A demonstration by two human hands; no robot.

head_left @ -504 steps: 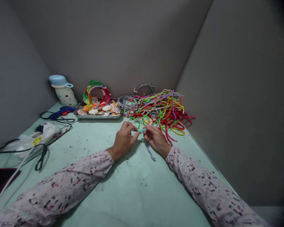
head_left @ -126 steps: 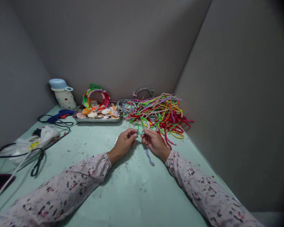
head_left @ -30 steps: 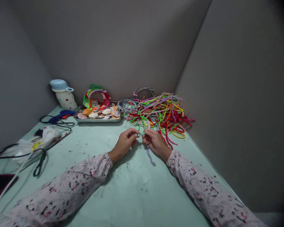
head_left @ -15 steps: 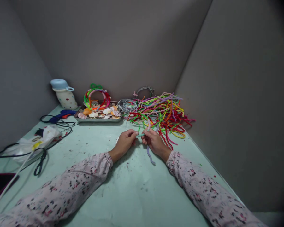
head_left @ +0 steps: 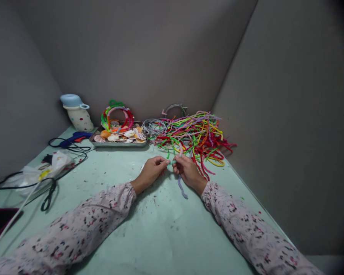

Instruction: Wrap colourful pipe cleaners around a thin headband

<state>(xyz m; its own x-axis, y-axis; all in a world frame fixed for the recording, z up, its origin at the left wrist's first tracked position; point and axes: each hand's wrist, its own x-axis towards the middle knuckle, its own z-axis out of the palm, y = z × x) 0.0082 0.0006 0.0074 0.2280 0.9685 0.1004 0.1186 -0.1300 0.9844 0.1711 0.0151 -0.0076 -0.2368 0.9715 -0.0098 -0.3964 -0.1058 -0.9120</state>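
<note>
Between my hands, above the pale green tabletop, a short teal pipe cleaner [head_left: 172, 162] spans from fingertip to fingertip. My left hand [head_left: 152, 170] pinches its left end with thumb and forefinger. The other end is pinched by my right hand [head_left: 187, 171]. A pale pink pipe cleaner [head_left: 180, 149] sticks up beside the right fingertips. Below the right hand a lilac pipe cleaner [head_left: 182, 188] hangs or lies; whether it is held is hidden. Just beyond both hands spreads a tangled heap of coloured pipe cleaners [head_left: 200, 131].
At the back a metal tray [head_left: 119, 144] holds shells and colourful wrapped rings [head_left: 129, 118]. Coiled grey wire [head_left: 154, 128] lies beside it. To the left are a bottle [head_left: 78, 114], a blue glue gun [head_left: 73, 139], black cable [head_left: 55, 187] and a plastic bag [head_left: 59, 162].
My left fingertips have shifted slightly right, toward the right hand, so less of the teal pipe cleaner shows between them. Both hands keep their pinch.
</note>
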